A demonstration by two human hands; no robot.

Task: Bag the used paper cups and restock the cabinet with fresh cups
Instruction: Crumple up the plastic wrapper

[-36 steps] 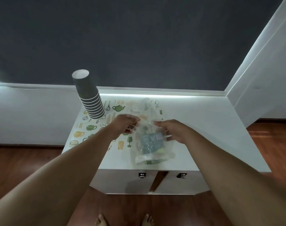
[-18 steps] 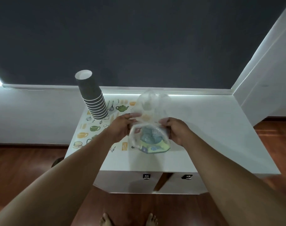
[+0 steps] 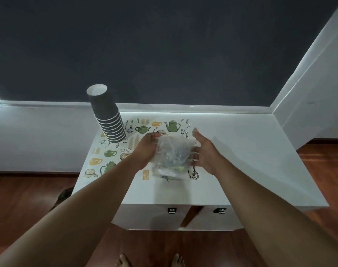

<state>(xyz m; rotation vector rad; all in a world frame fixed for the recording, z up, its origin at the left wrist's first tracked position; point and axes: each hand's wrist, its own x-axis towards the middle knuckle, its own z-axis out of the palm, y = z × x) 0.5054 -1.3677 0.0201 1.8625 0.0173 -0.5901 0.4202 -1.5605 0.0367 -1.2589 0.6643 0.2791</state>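
Flanking the clear bag on the cabinet top, our right hand touches it with straight fingers; our left hand cups it, grip unclear; the cup stack stands rear-left.

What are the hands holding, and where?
A clear bag, by its sides: left hand curls around the left side, right hand presses flat against the right.

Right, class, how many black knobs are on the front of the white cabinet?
2. The left knob sits at the left door's top inner corner, the right knob at the right door's. None looks hidden.
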